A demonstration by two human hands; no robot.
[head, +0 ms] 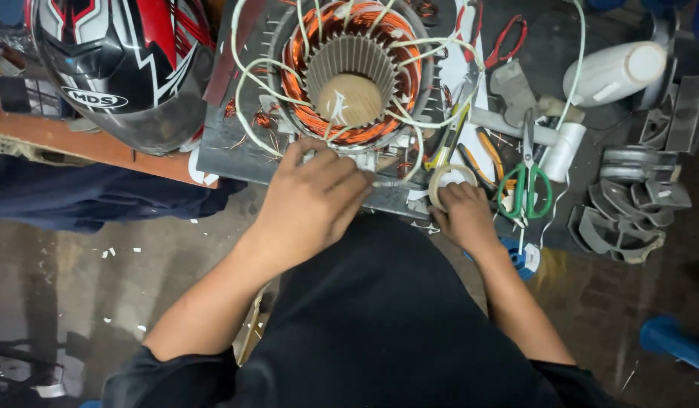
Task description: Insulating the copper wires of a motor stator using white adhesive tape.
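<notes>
The motor stator (351, 75) is sitting just beyond the left hand (313, 198): a round steel core with a ring of slots, orange copper windings packed around it, and pale sleeved leads (253, 72) looping out over its top and sides. It is resting on a grey metal plate (221, 151) whose near edge is lying just under the left hand's fingers. That hand is curling palm-down against the stator's near rim, fingers bunched; whether they are pinching anything I cannot tell. The right hand (464, 214) is resting at the plate's near right corner, its fingertips touching a roll of tape (449, 180) directly ahead of it; a firm grip is not showing. Just right of this hand, green-handled scissors (525, 185) are lying beside white pipe pieces (561, 143), leaving little free room on that side. Left of the left hand, beyond the plate's edge, a helmet (123, 60) is crowding the bench. Nearer than both hands, the bench is ending and open floor (77, 279) is showing.
</notes>
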